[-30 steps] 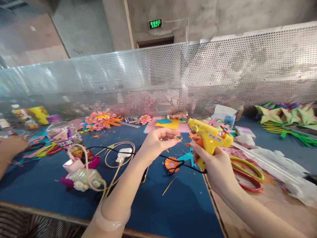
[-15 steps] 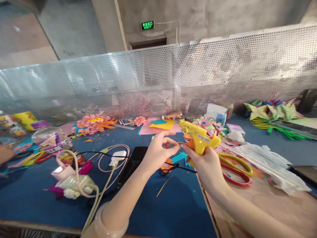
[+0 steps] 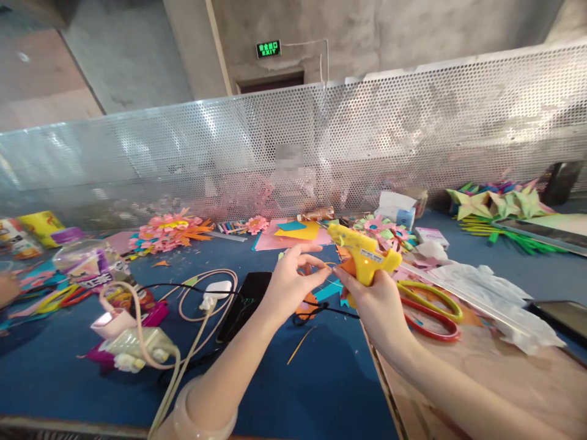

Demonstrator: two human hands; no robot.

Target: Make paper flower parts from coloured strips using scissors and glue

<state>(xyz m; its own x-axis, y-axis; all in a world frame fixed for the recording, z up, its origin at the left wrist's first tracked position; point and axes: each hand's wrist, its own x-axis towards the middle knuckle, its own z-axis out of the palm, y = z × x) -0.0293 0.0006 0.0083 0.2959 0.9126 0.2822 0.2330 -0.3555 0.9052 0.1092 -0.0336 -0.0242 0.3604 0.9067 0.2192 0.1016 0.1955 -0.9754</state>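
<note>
My right hand (image 3: 373,302) grips a yellow glue gun (image 3: 362,255), its nozzle pointing left toward my other hand. My left hand (image 3: 293,281) pinches a thin orange paper strip (image 3: 329,266) between thumb and fingers, right at the nozzle. Both hands hover above the blue table (image 3: 321,379). Under them lies a small orange paper flower (image 3: 306,305) and the gun's black cord (image 3: 321,308).
Red and yellow scissors (image 3: 431,308) lie right of my right hand. A black phone (image 3: 245,296), a white charger (image 3: 215,287) with looped cables and a power strip (image 3: 132,348) sit to the left. Paper flowers (image 3: 169,227) and a perforated metal screen (image 3: 293,146) stand behind.
My two hands have drawn closer together, and the strip now sits at the gun's nozzle. The view has shifted slightly right, uncovering the black phone.
</note>
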